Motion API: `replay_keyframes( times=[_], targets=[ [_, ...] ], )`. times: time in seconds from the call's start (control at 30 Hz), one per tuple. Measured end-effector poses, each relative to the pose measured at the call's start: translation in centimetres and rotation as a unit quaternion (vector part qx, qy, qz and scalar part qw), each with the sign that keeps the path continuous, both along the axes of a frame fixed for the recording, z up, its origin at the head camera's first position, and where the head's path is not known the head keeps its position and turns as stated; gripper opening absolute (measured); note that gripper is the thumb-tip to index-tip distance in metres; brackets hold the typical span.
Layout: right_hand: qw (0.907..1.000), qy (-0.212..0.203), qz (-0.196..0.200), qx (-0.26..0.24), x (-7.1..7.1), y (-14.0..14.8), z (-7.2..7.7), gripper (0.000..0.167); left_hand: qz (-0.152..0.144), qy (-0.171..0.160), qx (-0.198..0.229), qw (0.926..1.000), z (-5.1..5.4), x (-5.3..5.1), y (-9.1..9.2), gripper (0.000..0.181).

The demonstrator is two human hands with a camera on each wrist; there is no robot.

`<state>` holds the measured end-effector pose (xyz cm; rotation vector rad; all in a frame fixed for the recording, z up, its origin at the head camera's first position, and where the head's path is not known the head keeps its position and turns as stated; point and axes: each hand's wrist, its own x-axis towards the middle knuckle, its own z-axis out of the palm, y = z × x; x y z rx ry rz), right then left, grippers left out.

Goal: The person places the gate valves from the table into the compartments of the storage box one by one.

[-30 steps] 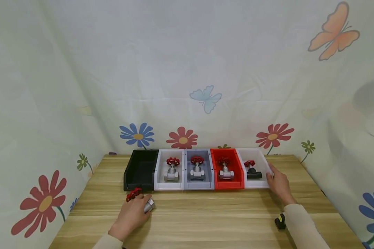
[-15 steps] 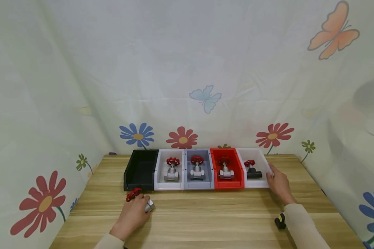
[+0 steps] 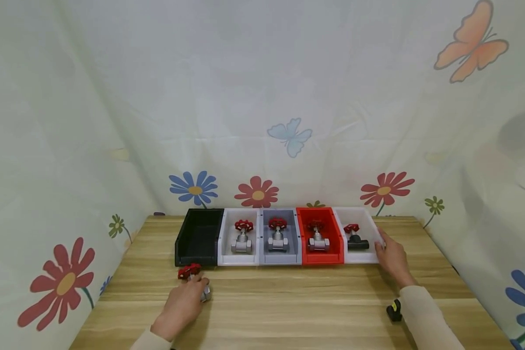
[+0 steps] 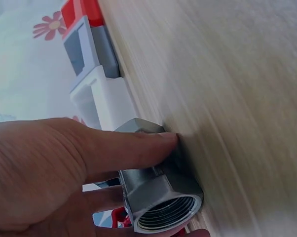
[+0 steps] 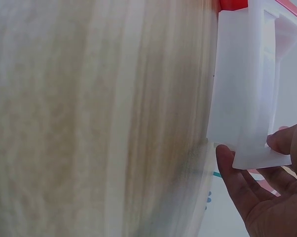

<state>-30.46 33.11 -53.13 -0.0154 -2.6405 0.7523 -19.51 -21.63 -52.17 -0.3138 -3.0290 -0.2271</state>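
Note:
My left hand (image 3: 181,301) grips a gate valve (image 4: 161,190) with a silver threaded body and a red handwheel, in front of the black bin (image 3: 199,238). In the left wrist view the thumb lies across the valve's body, and its threaded opening faces the camera. The valve is at or just above the tabletop; I cannot tell which. My right hand (image 3: 394,260) holds the side wall of the rightmost white bin (image 5: 237,84), thumb on the inner side and fingers outside. Inside that bin is a black-bodied valve (image 3: 357,243) with a red handwheel.
Between the black and rightmost bins stand a white bin (image 3: 238,261), a grey bin (image 3: 281,260) and a red bin (image 3: 323,259), each with a silver, red-wheeled valve. A small black-and-yellow object (image 3: 393,311) lies beside the right sleeve. A flower-printed curtain (image 3: 262,97) hangs behind.
The left hand has shifted slightly left and turned the valve a little, so less of its silver end shows. The right hand keeps its hold on the white bin.

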Motion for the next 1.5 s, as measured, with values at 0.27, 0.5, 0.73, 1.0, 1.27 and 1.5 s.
replay_keyframes(
  times=[0.27, 0.5, 0.73, 1.0, 1.27, 1.5],
  targets=[
    [0.9993, -0.038, 0.002, 0.001, 0.0, -0.1, 0.5, 0.051, -0.015, 0.011, 0.002, 0.9998, 0.2, 0.6, -0.4, 0.041],
    [0.9997, -0.025, 0.002, 0.005, -0.4, 0.2, 0.1, 0.050, -0.023, -0.013, 0.024, 0.9994, -0.2, 0.6, -0.7, 0.051],
    [0.9995, -0.032, 0.000, 0.005, -0.4, 0.3, 0.0, 0.050, -0.049, -0.024, 0.022, 0.9983, -0.2, 0.6, -1.1, 0.054],
    [0.9988, -0.048, 0.002, 0.006, -0.1, 0.3, 0.1, 0.051, -0.051, -0.043, 0.031, 0.9973, -0.4, 0.4, -1.5, 0.052],
    [0.9989, -0.046, 0.000, 0.003, 0.0, 0.2, 0.1, 0.051, -0.069, -0.015, 0.039, 0.9967, -0.6, 0.6, -2.1, 0.049],
    [0.9994, -0.034, -0.001, 0.005, 0.0, 0.1, 0.1, 0.051, -0.086, 0.016, 0.047, 0.9951, -0.8, 0.8, -2.5, 0.048]
  ],
)
